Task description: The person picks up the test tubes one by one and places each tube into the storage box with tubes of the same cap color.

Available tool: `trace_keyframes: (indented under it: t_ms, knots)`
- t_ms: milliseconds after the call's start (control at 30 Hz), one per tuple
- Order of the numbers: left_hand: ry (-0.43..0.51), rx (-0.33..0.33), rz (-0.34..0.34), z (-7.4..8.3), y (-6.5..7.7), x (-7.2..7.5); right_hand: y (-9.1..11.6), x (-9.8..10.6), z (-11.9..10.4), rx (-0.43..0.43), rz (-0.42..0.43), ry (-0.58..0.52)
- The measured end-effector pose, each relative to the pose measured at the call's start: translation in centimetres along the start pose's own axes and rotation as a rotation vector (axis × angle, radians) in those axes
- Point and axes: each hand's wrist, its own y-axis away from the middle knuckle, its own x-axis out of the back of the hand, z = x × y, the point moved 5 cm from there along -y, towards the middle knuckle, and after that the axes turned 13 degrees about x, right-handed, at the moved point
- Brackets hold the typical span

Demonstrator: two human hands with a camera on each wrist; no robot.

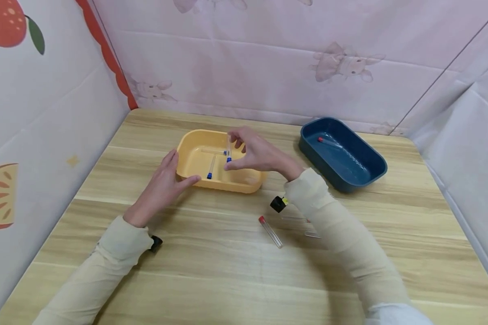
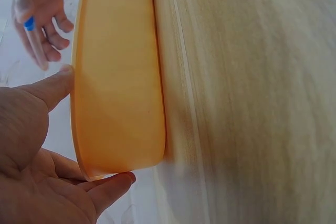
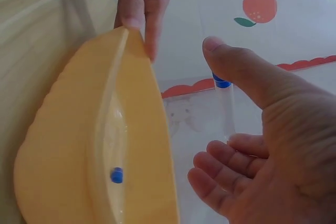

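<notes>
My left hand (image 1: 160,187) rests against the left front corner of a yellow plastic box (image 1: 232,186). Its thumb touches the front rim, and the straightened fingers lie along the outside of the left wall. Over the box, my right hand (image 1: 258,151) pinches a clear test tube (image 3: 226,111) lengthwise, with the thumb at its blue cap and a fingertip at the other end. The tube stands nearly upright in the head view. Two more blue-capped test tubes lie inside the box, one slanting test tube (image 1: 212,166) near the front and another test tube (image 1: 212,151) behind it.
To the right stands a dark blue box (image 1: 321,164) holding a red-capped tube (image 1: 327,142). A red-capped tube (image 1: 270,232) lies on the wooden table (image 1: 211,271). More clear tubes (image 1: 294,219) lie partly behind my right sleeve. Fabric walls (image 1: 244,67) border the table.
</notes>
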Motion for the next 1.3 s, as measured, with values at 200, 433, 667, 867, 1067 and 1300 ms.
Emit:
trace_keyframes:
  t_ms: [200, 433, 667, 867, 1067, 1300]
  knots:
    - [0.001, -0.007, 0.002, 0.0, 0.1, 0.1, -0.4, -1.4, 1.9, -0.063, -0.021, -0.001]
    - [0.013, -0.030, 0.010, 0.1, 0.1, 0.2, -1.2, -2.8, 3.1, -0.088, -0.035, 0.067]
    - [0.006, -0.029, 0.016, 0.1, 0.0, 0.2, -1.7, -3.7, 3.6, -0.105, -0.041, 0.090]
    - [0.007, -0.024, 0.022, -0.1, 0.2, 0.2, -1.9, -4.6, 4.3, -0.139, -0.082, 0.135]
    - [0.012, -0.037, 0.022, 0.0, 0.2, 0.1, -1.7, -5.4, 5.1, -0.198, -0.108, 0.154]
    - [0.011, -0.045, 0.026, 0.0, 0.3, 0.2, -1.6, -6.1, 5.3, -0.242, -0.139, 0.171]
